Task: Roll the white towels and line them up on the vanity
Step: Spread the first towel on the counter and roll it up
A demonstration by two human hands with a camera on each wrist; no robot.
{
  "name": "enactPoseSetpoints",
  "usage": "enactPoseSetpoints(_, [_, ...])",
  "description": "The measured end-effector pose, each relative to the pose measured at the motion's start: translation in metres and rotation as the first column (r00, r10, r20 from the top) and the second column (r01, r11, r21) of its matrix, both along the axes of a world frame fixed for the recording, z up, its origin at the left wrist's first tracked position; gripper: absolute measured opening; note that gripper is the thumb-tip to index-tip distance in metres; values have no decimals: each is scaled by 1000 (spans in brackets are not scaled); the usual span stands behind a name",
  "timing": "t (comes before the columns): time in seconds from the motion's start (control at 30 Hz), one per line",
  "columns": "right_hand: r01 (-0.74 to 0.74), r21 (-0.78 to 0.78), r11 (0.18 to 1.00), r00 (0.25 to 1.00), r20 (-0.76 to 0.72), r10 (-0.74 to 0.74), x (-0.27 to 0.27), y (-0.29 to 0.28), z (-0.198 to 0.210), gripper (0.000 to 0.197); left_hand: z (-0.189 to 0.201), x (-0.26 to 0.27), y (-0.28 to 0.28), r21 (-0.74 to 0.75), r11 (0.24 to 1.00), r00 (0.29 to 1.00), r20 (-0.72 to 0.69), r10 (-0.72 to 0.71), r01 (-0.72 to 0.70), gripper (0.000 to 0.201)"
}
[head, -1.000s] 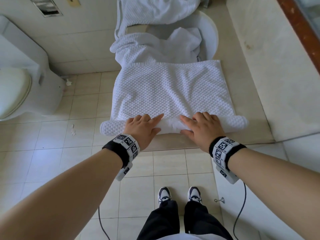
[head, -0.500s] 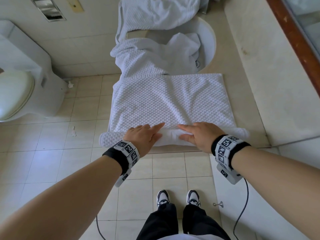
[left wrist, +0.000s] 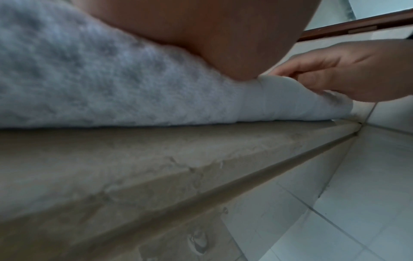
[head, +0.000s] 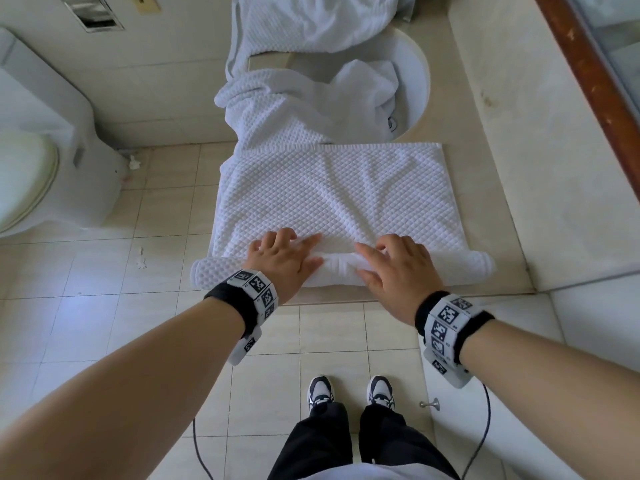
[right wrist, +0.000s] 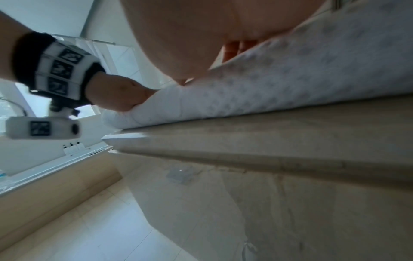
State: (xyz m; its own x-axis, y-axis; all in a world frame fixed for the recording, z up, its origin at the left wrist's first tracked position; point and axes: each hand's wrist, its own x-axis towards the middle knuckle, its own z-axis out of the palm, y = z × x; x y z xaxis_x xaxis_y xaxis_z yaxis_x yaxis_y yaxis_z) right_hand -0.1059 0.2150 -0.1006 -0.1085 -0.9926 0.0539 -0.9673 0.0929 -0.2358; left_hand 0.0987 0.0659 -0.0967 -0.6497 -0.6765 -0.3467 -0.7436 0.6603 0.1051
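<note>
A tiled bathroom, and the beige stone vanity counter runs away from the person, a white toilet off to the left. On the counter lies the white waffle-weave towel, folded into a broad band, its left part hanging past the counter's left edge. At the near edge of the counter it is already turned into a short, thick roll that spans the towel's whole width.

Both hands are on that roll. The left hand lies over it left of centre, fingers fairly straight, tips reaching onto the flat cloth beyond. The right hand sits just right of centre, fingers spread and lightly bent over the top. Neither one pinches anything as far as the head view shows; they press down rather than grip. The wrist views agree: palms riding on the roll, right above the counter's front lip.

Further back, a crumpled white towel spills into the round white basin, and another loose white towel lies behind it. So this looks like the first roll, with more waiting.

To do this well, I'd say push both palms forward together at an even pace so the roll stays straight, and keep pressure down so it winds tight. The overhanging left end is the risk: it could drag and cone the roll. A wrinkle in the flat cloth ahead wants smoothing first.
</note>
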Motion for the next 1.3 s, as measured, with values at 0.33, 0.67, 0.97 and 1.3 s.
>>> enactPoseSetpoints(0.33, [-28, 39, 999, 996, -84, 31, 2, 5, -12, 58, -3, 7, 20, -128, 992, 999, -54, 6, -13, 63])
enactPoseSetpoints(0.67, [-8, 83, 997, 991, -132, 19, 1, -1, -12, 62, -12, 32, 48, -272, 960, 975, -186, -122, 68, 70])
enactPoseSetpoints(0.97, [8, 91, 996, 983, -186, 9, 4, -3, -15, 72, -16, 25, 22, -284, 952, 980, -128, -155, 114, 59])
enactPoseSetpoints(1.3, [0, 108, 994, 989, -145, 16, -7, -2, -4, 61, -4, 13, 6, -160, 983, 990, -93, -102, 86, 58])
